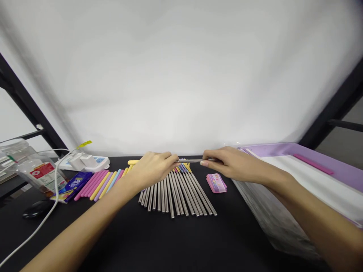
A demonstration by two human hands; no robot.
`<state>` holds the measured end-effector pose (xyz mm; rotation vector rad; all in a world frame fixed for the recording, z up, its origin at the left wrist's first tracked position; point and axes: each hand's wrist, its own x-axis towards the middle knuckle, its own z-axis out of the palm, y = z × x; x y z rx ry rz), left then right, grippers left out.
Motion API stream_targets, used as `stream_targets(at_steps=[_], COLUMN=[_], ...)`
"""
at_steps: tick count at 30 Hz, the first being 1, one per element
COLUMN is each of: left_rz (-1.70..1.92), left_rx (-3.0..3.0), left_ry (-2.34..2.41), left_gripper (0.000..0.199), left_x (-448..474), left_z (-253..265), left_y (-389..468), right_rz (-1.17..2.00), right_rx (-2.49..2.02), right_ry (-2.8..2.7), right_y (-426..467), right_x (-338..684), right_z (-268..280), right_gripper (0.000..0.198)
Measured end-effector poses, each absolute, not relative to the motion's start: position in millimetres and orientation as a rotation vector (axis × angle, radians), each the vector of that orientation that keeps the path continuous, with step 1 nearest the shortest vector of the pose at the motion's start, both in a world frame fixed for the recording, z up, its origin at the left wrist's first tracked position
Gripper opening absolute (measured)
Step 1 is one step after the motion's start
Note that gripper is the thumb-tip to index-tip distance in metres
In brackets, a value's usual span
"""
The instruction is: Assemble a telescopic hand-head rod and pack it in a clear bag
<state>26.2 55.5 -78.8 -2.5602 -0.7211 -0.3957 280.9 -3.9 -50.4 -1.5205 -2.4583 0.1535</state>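
Observation:
A thin metal rod (191, 161) lies level between my two hands, just above the far part of the black table. My left hand (155, 166) is closed round its left end, fingers pinched together. The right end is pinched between thumb and fingers of my right hand (224, 161). A yellow rod-shaped piece (132, 162) shows left of my left hand; whether it joins the held rod is hidden. Below my hands, several metal rods (181, 194) lie fanned out on the table, with coloured far ends (185, 167).
Left stand coloured sticks (98, 185), a blue packet (76, 182), a clear jar (42, 170), a power strip (99, 162), a black mouse (38, 209) and a white cable (56, 189). Right are small pink cards (216, 183) and a lilac bin (283, 148) with plastic sheeting (261, 211).

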Motion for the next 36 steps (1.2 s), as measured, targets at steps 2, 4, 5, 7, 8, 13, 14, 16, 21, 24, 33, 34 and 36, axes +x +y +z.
stream_targets(at_steps=[2,4,5,7,8,13,14,16,21,24,33,34,36], left_rz=[-0.425,-0.398,-0.369,-0.307,-0.281,-0.344,-0.412,-0.455,-0.461,-0.457,-0.522,-0.489,-0.465], left_rx=[-2.552,-2.553,-2.551,-2.528,-2.512,-2.390,-2.352,-2.345,-2.235,-2.174,-2.230,-2.237,-2.231], left_ry=[-0.621,-0.531,-0.514,-0.544,-0.577,-0.762,-0.780,-0.726,-0.816,-0.927,-0.852,-0.860,-0.894], left_gripper=[0.029,0.026,0.024,0.020,0.019,0.029,0.030,0.024,0.019,0.020,0.021,0.020,0.019], left_x=[24,18,14,7,5,30,38,51,27,12,43,36,20], left_z=[-82,-82,-80,-77,-76,-73,-74,-76,-73,-62,-67,-69,-69], left_y=[57,63,66,73,75,60,54,46,68,80,63,69,81], right_rz=[0.218,0.224,0.199,0.107,0.047,-0.213,-0.236,-0.260,-0.304,-0.316,-0.134,-0.076,0.008], right_rx=[-1.552,-1.585,-1.598,-1.624,-1.634,-1.656,-1.648,-1.623,-1.675,-1.724,-1.684,-1.663,-1.654], right_ry=[-2.448,-2.442,-2.440,-2.438,-2.440,-2.390,-2.373,-2.363,-2.341,-2.306,-2.364,-2.396,-2.417], right_y=[-8,-12,-13,-14,-14,-12,-13,-15,-15,-7,15,16,20], right_x=[283,289,292,300,303,303,301,297,308,310,297,303,315], right_z=[-54,-57,-58,-58,-57,-55,-56,-57,-54,-46,-33,-34,-35], right_gripper=[0.046,0.047,0.046,0.045,0.044,0.043,0.043,0.042,0.045,0.046,0.050,0.050,0.050])
